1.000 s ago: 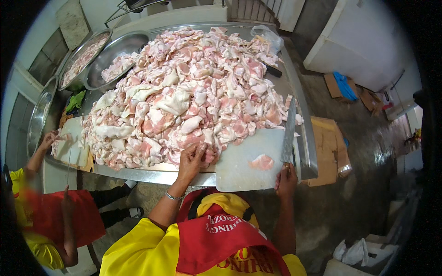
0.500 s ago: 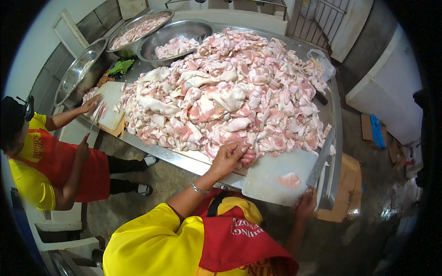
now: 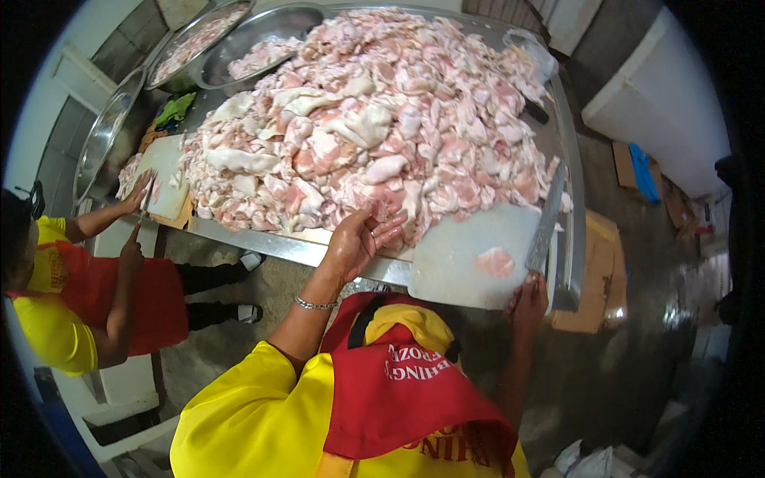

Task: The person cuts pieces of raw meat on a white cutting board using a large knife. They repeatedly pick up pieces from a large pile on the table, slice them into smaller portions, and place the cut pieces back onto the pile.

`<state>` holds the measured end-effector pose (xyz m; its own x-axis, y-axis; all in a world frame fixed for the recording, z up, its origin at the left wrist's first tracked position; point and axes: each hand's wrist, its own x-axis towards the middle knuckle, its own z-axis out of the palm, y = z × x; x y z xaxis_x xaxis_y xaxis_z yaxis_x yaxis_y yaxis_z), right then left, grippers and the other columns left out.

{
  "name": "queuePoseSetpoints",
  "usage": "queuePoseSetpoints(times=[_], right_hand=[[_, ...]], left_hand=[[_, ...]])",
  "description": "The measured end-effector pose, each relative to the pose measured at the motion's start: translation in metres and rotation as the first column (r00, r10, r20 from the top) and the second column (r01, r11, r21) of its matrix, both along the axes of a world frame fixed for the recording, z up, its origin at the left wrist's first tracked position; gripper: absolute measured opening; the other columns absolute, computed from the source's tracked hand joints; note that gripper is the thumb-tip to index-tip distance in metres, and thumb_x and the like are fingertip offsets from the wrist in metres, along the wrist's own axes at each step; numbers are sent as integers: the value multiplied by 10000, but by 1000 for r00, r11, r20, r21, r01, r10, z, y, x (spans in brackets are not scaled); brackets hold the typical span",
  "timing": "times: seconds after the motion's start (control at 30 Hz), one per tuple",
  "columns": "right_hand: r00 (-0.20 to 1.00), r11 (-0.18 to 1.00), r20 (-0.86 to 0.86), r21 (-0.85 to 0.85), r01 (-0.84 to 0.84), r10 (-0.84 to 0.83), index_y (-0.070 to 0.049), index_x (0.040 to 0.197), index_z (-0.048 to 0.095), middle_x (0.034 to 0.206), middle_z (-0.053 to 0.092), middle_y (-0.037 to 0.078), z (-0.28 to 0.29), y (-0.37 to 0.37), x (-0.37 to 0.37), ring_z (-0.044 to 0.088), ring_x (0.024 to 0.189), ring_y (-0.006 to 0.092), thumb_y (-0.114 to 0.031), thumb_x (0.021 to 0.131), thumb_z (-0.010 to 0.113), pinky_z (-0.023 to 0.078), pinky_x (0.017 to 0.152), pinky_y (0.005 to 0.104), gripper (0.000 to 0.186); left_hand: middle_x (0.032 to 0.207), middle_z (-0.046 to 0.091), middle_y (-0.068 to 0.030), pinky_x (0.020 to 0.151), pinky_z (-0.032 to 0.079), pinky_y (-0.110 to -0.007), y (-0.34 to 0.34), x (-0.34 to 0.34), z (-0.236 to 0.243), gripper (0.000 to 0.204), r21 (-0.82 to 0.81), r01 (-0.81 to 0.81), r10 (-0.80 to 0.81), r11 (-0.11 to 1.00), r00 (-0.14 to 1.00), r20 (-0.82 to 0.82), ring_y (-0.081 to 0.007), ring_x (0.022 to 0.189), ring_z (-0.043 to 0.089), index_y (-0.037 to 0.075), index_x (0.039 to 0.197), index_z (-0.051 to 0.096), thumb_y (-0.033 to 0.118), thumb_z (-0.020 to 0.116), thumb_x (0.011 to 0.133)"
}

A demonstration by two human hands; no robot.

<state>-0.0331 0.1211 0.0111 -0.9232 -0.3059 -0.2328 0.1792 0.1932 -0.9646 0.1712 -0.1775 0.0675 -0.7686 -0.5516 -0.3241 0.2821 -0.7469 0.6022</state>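
My left hand [image 3: 362, 241] is at the front edge of a big heap of raw meat scraps [image 3: 343, 151], pale pink and white. Its palm is turned partly up and its fingers are apart, with nothing plainly held. In my right hand [image 3: 527, 295] is the handle of a long-bladed knife [image 3: 548, 215], its blade pointing away from me along the right side of a white cutting board [image 3: 446, 267]. One flat pink piece of meat [image 3: 494, 262] lies on that board, left of the blade.
Steel basins [image 3: 271, 76] with meat stand at the far left. A co-worker [image 3: 96, 287] at left has one hand by another cutting board [image 3: 166, 163]. A dark-handled tool [image 3: 536, 111] and a plastic bag [image 3: 532, 54] lie right of the heap. Flattened cardboard [image 3: 598, 275] is on the floor.
My left hand has drawn slightly left, turned and spread its fingers, which were closed over pink meat before. My right hand keeps the knife. The whole scene sits higher in view.
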Motion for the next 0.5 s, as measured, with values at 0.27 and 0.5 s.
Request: queuePoseSetpoints(times=[0.27, 0.5], right_hand=[[996, 994, 22, -58, -89, 91, -61, 1063, 545, 623, 480, -30, 2, 13, 4, 440, 450, 62, -223, 1034, 475, 391, 401, 248, 179], [876, 866, -185, 335, -371, 446, -25, 1338, 557, 803, 668, 91, 26, 84, 68, 621, 638, 125, -141, 954, 613, 487, 572, 270, 404]], left_hand=[[1257, 622, -131, 921, 521, -317, 38, -33, -6, 496, -544, 243, -61, 803, 942, 331, -194, 1110, 618, -9, 1427, 402, 298, 485, 1046], [1299, 576, -171, 934, 509, -365, 68, -49, -22, 261, -658, 180, 6, 731, 963, 270, -241, 1114, 612, 0, 1213, 455, 185, 501, 1034]])
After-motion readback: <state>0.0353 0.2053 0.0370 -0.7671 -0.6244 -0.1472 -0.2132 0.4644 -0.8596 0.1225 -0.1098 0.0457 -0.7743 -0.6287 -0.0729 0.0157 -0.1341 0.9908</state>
